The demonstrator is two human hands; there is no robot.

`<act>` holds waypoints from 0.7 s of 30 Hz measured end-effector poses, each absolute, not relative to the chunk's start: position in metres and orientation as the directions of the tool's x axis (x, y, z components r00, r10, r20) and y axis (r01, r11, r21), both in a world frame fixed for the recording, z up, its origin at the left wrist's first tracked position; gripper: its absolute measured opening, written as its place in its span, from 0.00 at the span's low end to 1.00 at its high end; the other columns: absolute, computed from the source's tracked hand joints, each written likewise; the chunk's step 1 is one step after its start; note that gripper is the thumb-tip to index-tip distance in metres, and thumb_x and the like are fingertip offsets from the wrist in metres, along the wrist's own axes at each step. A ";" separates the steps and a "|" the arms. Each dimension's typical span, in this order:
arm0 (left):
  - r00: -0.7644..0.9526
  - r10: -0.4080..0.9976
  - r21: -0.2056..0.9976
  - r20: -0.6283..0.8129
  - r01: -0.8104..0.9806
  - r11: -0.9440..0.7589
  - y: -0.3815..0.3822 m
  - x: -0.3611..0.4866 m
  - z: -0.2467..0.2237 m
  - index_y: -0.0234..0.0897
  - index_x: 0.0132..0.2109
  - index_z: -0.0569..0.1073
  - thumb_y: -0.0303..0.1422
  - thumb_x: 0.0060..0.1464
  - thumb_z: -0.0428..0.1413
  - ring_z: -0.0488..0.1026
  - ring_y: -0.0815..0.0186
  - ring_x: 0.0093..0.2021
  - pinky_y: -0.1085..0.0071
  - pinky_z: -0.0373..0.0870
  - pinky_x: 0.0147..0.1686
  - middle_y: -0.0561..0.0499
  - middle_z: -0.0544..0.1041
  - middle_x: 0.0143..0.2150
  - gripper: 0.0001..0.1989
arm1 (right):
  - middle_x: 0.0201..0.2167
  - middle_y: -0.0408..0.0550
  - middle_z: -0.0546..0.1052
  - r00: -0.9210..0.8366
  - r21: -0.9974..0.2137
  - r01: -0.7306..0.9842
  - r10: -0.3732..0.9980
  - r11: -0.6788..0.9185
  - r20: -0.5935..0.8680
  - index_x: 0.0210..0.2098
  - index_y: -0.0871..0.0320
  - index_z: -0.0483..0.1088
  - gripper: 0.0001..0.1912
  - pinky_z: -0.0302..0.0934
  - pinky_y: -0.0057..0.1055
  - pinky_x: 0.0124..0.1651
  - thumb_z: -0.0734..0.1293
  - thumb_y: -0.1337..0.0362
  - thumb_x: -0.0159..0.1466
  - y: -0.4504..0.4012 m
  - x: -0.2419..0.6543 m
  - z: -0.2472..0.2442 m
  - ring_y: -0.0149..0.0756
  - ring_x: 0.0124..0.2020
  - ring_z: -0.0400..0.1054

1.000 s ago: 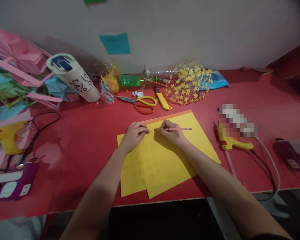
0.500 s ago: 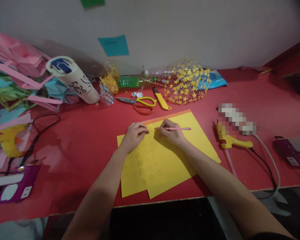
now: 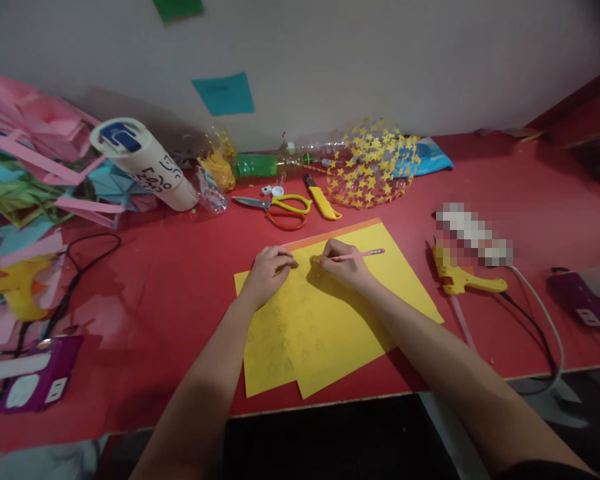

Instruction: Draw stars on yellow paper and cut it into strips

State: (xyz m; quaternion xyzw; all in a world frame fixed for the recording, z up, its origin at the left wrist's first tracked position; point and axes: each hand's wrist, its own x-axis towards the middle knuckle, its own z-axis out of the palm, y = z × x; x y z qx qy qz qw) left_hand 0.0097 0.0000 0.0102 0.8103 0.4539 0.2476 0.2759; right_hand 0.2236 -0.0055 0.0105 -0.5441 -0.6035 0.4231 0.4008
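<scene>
My right hand (image 3: pixel 344 261) grips a pink pencil (image 3: pixel 361 255) with a pinkish eraser end, its tip down at the upper part of a yellow paper sheet (image 3: pixel 360 313). My left hand (image 3: pixel 271 272) rests on the paper to the left, fingers loosely bent and lying on it, holding nothing. At least two yellow sheets overlap, with a strip of orange paper (image 3: pixel 367 225) showing along the top edge. Small star-like pencil outlines run in rows down the left part of the sheets. My right hand's fingers partly hide the pencil tip.
Behind the paper lie scissors (image 3: pixel 287 203), a yellow box cutter (image 3: pixel 325 202), a green bottle (image 3: pixel 257 165) and a clear ball with yellow stars (image 3: pixel 375 170). Glue guns (image 3: pixel 467 280) with cords lie at both sides. Left stand a white tumbler (image 3: pixel 153 167) and folded paper shapes (image 3: pixel 45 120).
The pencil has shifted slightly right along the paper and tilted more, its eraser end a little higher. My left hand stays in place. The camera view has moved slightly.
</scene>
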 end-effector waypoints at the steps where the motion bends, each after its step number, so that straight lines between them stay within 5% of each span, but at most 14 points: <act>1: 0.465 0.873 0.671 0.149 0.601 -0.435 0.000 0.010 0.011 0.41 0.39 0.77 0.25 0.60 0.51 0.68 0.59 0.49 0.60 0.66 0.51 0.49 0.75 0.44 0.11 | 0.15 0.38 0.64 -0.091 -0.949 0.313 0.996 0.042 0.014 0.19 0.54 0.58 0.09 0.47 0.27 0.23 0.64 0.61 0.49 -0.006 0.224 0.010 0.28 0.19 0.54; 21: 0.479 0.868 0.657 0.130 0.615 -0.437 -0.003 0.011 0.016 0.41 0.40 0.77 0.24 0.60 0.52 0.68 0.59 0.49 0.60 0.65 0.50 0.49 0.74 0.45 0.10 | 0.14 0.37 0.62 -0.119 -0.947 0.318 0.993 0.043 0.005 0.19 0.54 0.57 0.09 0.45 0.27 0.23 0.63 0.61 0.49 -0.007 0.224 0.013 0.27 0.19 0.52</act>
